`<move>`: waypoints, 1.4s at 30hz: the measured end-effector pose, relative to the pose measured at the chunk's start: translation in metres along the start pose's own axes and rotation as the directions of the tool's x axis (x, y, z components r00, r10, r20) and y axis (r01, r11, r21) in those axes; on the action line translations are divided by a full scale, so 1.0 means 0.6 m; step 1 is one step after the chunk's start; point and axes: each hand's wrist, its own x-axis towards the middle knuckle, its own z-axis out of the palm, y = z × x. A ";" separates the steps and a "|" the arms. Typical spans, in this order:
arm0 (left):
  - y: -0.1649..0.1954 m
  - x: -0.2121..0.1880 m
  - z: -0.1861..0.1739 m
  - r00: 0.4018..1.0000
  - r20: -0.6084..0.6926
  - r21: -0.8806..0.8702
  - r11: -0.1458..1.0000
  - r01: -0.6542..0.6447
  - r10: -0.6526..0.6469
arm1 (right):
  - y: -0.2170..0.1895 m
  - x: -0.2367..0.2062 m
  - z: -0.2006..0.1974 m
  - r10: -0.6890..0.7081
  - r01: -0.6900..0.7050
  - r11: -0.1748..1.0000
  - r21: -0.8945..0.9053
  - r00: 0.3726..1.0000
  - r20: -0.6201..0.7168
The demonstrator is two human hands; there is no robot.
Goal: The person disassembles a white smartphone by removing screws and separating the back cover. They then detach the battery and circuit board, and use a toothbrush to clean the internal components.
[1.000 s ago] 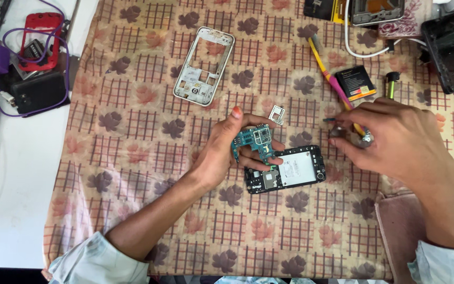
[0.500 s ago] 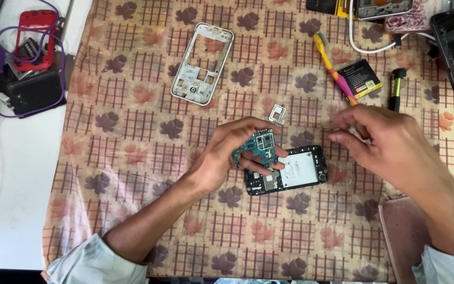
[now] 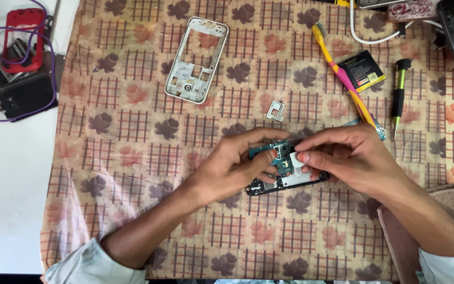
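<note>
My left hand (image 3: 232, 165) pinches a small blue-green circuit board (image 3: 275, 153) and holds it just above a dismantled black phone body (image 3: 282, 183) lying on the patterned cloth. My right hand (image 3: 350, 158) has come in from the right; its fingertips touch the board's right end and a small pale piece there. Whether that hand grips the piece or only presses it is unclear. Most of the phone body is hidden under both hands.
A white phone frame (image 3: 196, 59) lies at the upper middle, a small square metal shield (image 3: 276, 110) below it. A yellow-pink toothbrush (image 3: 342, 73), a black battery (image 3: 361, 71) and a green-black screwdriver (image 3: 399, 89) lie upper right. A red phone with purple cable (image 3: 22, 42) sits far left.
My right hand moved left from beside the phone body to meet the left hand at the circuit board. The left hand kept the board and lifted it slightly.
</note>
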 end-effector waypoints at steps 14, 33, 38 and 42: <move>-0.011 0.011 -0.006 0.995 -0.018 0.011 0.995 -0.101 0.101 | -0.034 0.006 0.007 -0.532 0.533 0.761 -0.369 0.839 0.115; -0.029 0.024 -0.005 0.992 -0.035 -0.192 0.973 -0.127 0.122 | -0.036 0.029 0.031 -0.730 0.669 0.556 -0.494 0.677 0.093; -0.032 0.028 -0.007 0.991 -0.037 -0.158 0.978 -0.134 0.130 | -0.025 0.027 0.028 -0.726 0.666 0.565 -0.488 0.682 0.089; -0.037 0.030 -0.009 0.988 -0.024 -0.159 0.975 -0.157 0.155 | -0.017 0.023 0.024 -0.721 0.663 0.565 -0.492 0.686 0.097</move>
